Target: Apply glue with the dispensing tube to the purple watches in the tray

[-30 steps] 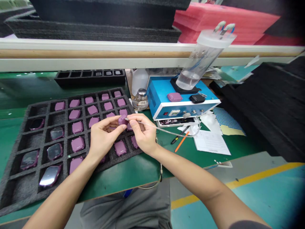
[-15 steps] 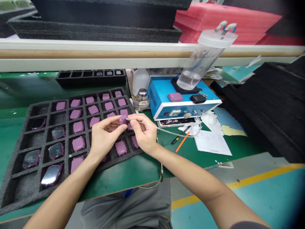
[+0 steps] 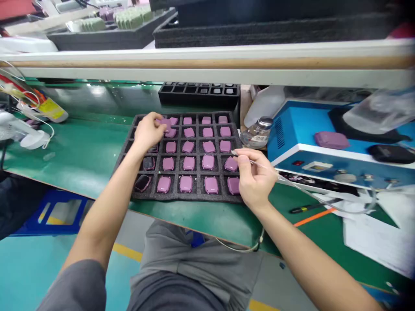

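Note:
My left hand is closed on a purple watch case, held over the back left part of a black foam tray. Rows of similar purple watch cases fill many compartments, and a few at the left show dark screens. At the tray's right edge, my right hand pinches the tip end of a thin clear tube. That tube curves right toward the front of a blue machine. My left fingertips are partly hidden behind the hand.
A glass bottle with a metal cap stands between tray and machine. A purple case and a black one rest on the machine. A black pen, an orange stick and papers lie right. A shelf edge crosses behind.
My hands have separated. The left has carried the purple watch case away to the tray's back left; the right keeps the tube at the tray's right side. The view has turned left.

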`<action>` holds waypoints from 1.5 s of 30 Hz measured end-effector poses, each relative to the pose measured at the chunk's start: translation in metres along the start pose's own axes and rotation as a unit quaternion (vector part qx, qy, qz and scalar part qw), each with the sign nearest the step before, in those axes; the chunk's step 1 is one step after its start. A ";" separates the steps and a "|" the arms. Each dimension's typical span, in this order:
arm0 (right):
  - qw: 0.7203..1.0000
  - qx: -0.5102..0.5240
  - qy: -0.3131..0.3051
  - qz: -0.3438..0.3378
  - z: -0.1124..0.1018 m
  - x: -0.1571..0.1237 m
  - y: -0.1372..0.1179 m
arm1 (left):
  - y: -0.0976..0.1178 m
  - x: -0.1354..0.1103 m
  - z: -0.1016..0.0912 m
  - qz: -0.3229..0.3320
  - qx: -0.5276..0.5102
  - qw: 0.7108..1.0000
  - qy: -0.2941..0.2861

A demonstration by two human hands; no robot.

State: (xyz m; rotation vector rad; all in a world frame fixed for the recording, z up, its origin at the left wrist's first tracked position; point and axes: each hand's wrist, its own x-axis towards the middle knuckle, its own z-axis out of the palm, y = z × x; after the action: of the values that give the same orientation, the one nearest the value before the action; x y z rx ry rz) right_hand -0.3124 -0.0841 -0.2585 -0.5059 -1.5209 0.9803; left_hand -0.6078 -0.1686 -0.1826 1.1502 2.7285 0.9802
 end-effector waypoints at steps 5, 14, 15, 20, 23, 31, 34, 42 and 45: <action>1.000 -0.006 0.000 0.006 0.000 0.001 -0.001 | -0.041 0.026 -0.016 -0.065 0.152 0.983 -0.084; 1.000 0.006 -0.001 0.024 0.000 0.000 0.003 | 0.008 -0.035 -0.024 -0.014 0.376 0.921 -0.103; 1.000 0.011 0.003 0.028 0.000 0.000 0.003 | 0.011 -0.035 -0.026 -0.010 0.387 0.915 -0.118; 0.998 0.048 0.016 0.035 0.002 0.002 0.002 | 0.020 -0.032 -0.039 0.033 0.276 0.957 -0.084; 0.998 0.048 0.019 0.022 0.003 0.004 0.003 | 0.043 -0.040 -0.019 0.118 -0.022 0.986 -0.115; 0.999 0.039 0.027 -0.026 0.003 0.013 0.004 | 0.099 -0.076 0.072 0.047 -0.434 0.861 -0.260; 0.999 0.025 0.018 -0.035 0.002 0.014 0.003 | 0.094 -0.081 0.079 0.042 -0.472 0.845 -0.248; 0.999 0.025 0.024 -0.032 0.002 0.011 0.004 | 0.087 -0.086 0.086 0.011 -0.532 0.825 -0.192; 0.999 0.026 0.022 -0.028 0.002 0.010 0.004 | 0.089 -0.088 0.084 -0.012 -0.534 0.824 -0.191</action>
State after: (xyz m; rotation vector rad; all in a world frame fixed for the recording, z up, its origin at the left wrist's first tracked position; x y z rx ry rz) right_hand -0.3175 -0.0749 -0.2556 -0.4424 -1.4591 0.9579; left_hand -0.4660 -0.1337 -0.2192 0.8868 1.4190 1.6763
